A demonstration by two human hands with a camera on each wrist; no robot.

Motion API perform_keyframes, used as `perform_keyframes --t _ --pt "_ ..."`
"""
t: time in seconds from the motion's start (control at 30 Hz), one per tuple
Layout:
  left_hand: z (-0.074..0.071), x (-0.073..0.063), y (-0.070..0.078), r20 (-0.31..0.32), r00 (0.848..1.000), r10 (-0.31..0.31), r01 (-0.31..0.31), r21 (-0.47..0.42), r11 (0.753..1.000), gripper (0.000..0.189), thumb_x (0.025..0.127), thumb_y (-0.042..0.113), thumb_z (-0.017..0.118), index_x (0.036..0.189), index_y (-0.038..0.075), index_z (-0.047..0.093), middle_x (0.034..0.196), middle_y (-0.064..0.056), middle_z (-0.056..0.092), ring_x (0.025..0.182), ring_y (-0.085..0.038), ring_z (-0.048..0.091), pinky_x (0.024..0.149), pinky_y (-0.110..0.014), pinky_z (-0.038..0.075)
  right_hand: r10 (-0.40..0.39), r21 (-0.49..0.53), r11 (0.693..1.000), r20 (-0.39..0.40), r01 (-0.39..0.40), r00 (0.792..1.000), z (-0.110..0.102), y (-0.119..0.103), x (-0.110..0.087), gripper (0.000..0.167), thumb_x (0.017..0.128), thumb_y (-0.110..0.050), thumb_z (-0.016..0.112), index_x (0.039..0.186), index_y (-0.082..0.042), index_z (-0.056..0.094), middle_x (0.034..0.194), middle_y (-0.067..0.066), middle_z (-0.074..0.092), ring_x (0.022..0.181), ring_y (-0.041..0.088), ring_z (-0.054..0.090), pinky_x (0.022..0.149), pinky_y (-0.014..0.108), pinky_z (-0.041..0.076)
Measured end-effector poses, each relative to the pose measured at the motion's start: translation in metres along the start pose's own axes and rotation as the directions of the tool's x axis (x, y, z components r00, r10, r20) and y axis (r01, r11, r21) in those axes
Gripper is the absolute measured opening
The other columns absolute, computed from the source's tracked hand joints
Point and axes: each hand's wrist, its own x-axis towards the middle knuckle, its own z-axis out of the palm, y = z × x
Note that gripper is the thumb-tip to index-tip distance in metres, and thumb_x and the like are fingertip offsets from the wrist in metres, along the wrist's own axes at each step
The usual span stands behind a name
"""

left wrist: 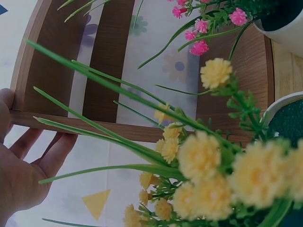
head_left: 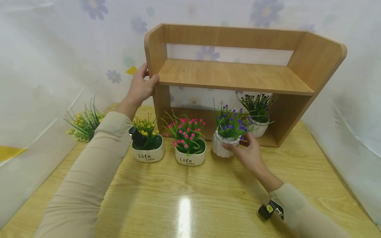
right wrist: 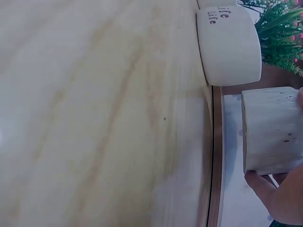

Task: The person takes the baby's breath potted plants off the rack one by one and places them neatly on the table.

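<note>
My left hand (head_left: 140, 87) grips the left side panel of a two-tier wooden shelf (head_left: 235, 74), thumb in front and fingers behind. In the left wrist view, those fingers (left wrist: 56, 153) wrap the panel's edge. My right hand (head_left: 251, 155) holds a white pot (head_left: 221, 143) of purple flowers (head_left: 230, 122) before the lower tier. The right wrist view shows a gap between this pot (right wrist: 272, 132) and the tabletop. Left of it stand a "Life" pot (head_left: 190, 158) with pink flowers and another (head_left: 148, 153) with yellow flowers.
Another white pot (head_left: 259, 128) with dark purple flowers stands inside the lower tier at the right. A further yellow-flowered plant (head_left: 83, 127) is at the far left, partly behind my sleeve. Flower-patterned sheeting (head_left: 113, 39) hangs behind and beside the wooden table (head_left: 154, 198).
</note>
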Motion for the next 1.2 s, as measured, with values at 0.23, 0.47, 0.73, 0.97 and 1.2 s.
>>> perform_keyframes --t 0.23,0.47,0.73,0.97,1.2 --pt "0.000 -0.001 0.000 0.002 1.000 0.010 -0.010 0.002 1.000 0.058 0.102 0.027 0.054 0.156 0.036 0.035 0.145 -0.010 0.044 0.127 -0.035 0.053 0.095 -0.054 0.053 -0.024 -0.009 1.000 0.009 0.024 1.000 -0.003 0.001 -0.012 0.071 0.079 -0.036 0.088 0.138 -0.015 0.054 0.130 0.003 0.058 0.116 0.026 0.054 0.097 0.052 0.047" --pt "-0.003 -0.003 0.000 -0.004 1.000 0.009 -0.009 -0.005 1.000 0.058 0.101 0.025 0.054 0.156 0.033 0.036 0.144 -0.011 0.045 0.127 -0.035 0.053 0.096 -0.055 0.052 0.000 -0.004 1.000 0.014 0.000 1.000 -0.005 -0.001 -0.020 0.073 0.078 -0.032 0.089 0.139 -0.015 0.052 0.130 0.004 0.057 0.117 0.026 0.054 0.097 0.046 0.047" --pt "-0.003 -0.002 -0.001 -0.003 1.000 0.018 -0.018 -0.007 1.000 0.060 0.101 0.025 0.054 0.157 0.033 0.034 0.146 -0.011 0.044 0.128 -0.036 0.053 0.095 -0.055 0.052 0.031 0.005 0.999 0.042 -0.032 0.999 -0.006 -0.001 -0.027 0.077 0.079 -0.031 0.089 0.142 -0.013 0.048 0.135 0.007 0.054 0.119 0.029 0.052 0.098 0.047 0.047" --pt "-0.002 -0.001 -0.002 -0.001 1.000 0.022 -0.022 -0.032 0.999 0.060 0.100 0.023 0.055 0.156 0.032 0.036 0.144 -0.012 0.045 0.126 -0.036 0.053 0.093 -0.055 0.054 0.060 -0.023 0.998 0.054 -0.059 0.997 -0.005 0.005 -0.029 0.078 0.078 -0.034 0.089 0.141 -0.013 0.048 0.136 0.006 0.052 0.120 0.030 0.053 0.092 0.040 0.051" --pt "0.001 0.002 -0.002 -0.002 1.000 -0.008 0.008 -0.047 0.999 0.060 0.100 0.023 0.055 0.156 0.034 0.036 0.144 -0.011 0.045 0.126 -0.036 0.054 0.092 -0.053 0.054 0.029 0.028 0.999 0.069 -0.031 0.997 -0.004 0.011 -0.029 0.079 0.080 -0.022 0.088 0.145 -0.017 0.045 0.140 0.005 0.050 0.120 0.030 0.051 0.083 0.023 0.054"
